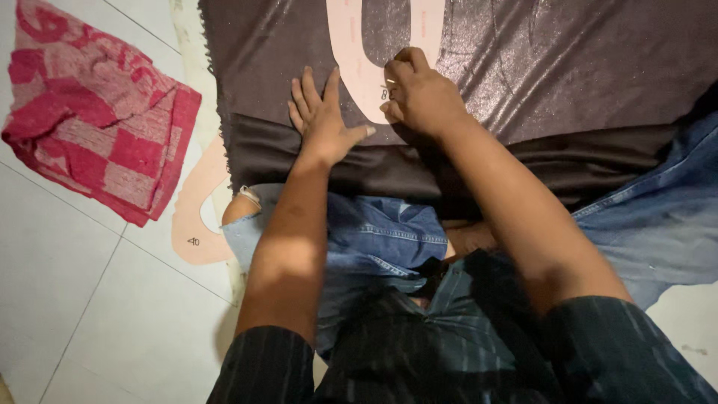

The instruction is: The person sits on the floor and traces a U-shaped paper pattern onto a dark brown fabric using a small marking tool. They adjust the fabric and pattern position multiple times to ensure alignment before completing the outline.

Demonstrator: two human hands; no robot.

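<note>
Template, pink U-shaped card, lies on dark fabric, long axis running away from the person. Right hand curled at its bottom curve, apparently pinching a small marker; contents unclear. Left hand flat, fingers spread, just beside, pressing cloth.

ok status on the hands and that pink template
Left hand flat on dark fabric. Right hand curled at pink U-shaped template. Nothing in the way.
</note>
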